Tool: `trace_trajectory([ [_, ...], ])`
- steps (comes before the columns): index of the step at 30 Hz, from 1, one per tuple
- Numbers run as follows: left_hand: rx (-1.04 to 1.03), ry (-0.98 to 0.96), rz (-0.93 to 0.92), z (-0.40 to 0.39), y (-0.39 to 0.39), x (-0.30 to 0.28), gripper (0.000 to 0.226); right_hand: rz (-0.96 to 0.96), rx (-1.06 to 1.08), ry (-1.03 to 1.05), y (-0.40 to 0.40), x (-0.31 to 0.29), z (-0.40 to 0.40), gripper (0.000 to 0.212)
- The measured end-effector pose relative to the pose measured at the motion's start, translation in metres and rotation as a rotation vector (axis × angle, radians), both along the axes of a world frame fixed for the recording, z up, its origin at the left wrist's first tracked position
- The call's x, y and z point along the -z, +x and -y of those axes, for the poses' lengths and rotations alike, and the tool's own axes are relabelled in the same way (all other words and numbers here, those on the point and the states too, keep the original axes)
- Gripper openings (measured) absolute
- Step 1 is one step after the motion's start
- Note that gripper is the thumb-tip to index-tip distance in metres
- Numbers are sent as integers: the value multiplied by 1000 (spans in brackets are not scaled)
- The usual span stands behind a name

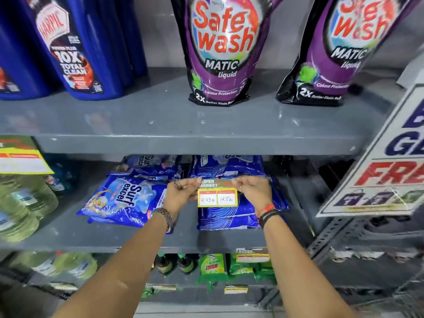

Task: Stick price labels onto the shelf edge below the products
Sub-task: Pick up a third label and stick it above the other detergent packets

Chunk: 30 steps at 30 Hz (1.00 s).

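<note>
Yellow-bordered price label [217, 193], pinched at its top corners by left hand [181, 191] and right hand [253, 190], should be levelled against the grey shelf edge [195, 144] below the Safewash pouch [221, 49] before pressing.

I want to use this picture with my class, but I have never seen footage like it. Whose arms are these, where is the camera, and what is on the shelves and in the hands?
There is no machine here. A person wears a camera on the head, looking forward and down, so you see their own arms reaching out. The left hand and right hand each pinch a top corner of one price label, a yellow card with two handwritten prices. It is held in the air in front of blue Surf Excel packs lying on the middle shelf; it is not stuck on yet. On the upper shelf stand two purple Safe Wash pouches and blue bottles. A sale sign hangs at the right.
</note>
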<state>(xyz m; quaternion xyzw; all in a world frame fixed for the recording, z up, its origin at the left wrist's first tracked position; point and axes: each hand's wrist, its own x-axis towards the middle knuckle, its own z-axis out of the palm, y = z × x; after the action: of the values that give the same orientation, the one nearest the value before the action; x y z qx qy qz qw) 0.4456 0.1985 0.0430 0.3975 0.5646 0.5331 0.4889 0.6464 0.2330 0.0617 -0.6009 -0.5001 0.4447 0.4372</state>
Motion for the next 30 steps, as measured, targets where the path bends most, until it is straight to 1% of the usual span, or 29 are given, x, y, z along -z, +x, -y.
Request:
trace_trajectory([
  [2,5,29,-9,10,2,-9,14,-19,-1,6,2,-10,9,11],
  [5,-4,126,-23,28,13,-33,9,-6,-44,77,11,-26,24,3],
  [7,-65,238,-63,46,24,-49,12,-7,-62,178,21,-40,41,14],
  [10,-183,411,-167,74,45,-68,14,24,-23,407,36,-63,74,21],
  [13,-220,591,-282,94,68,-98,10,42,58,579,53,-88,101,28],
  [15,-243,724,-433,98,81,-122,10,37,106,654,64,-108,109,22],
  [17,-264,807,-561,98,91,-145,11,46,153,703,74,-127,113,15],
  [20,-267,836,-691,95,99,-166,13,66,222,736,80,-145,109,13],
  [25,-278,800,-740,89,102,-175,19,190,297,715,77,-151,101,11],
  [28,-289,803,-791,89,102,-176,21,254,328,762,75,-150,102,4],
  [30,-294,813,-823,89,102,-176,21,305,333,808,73,-149,103,8],
])
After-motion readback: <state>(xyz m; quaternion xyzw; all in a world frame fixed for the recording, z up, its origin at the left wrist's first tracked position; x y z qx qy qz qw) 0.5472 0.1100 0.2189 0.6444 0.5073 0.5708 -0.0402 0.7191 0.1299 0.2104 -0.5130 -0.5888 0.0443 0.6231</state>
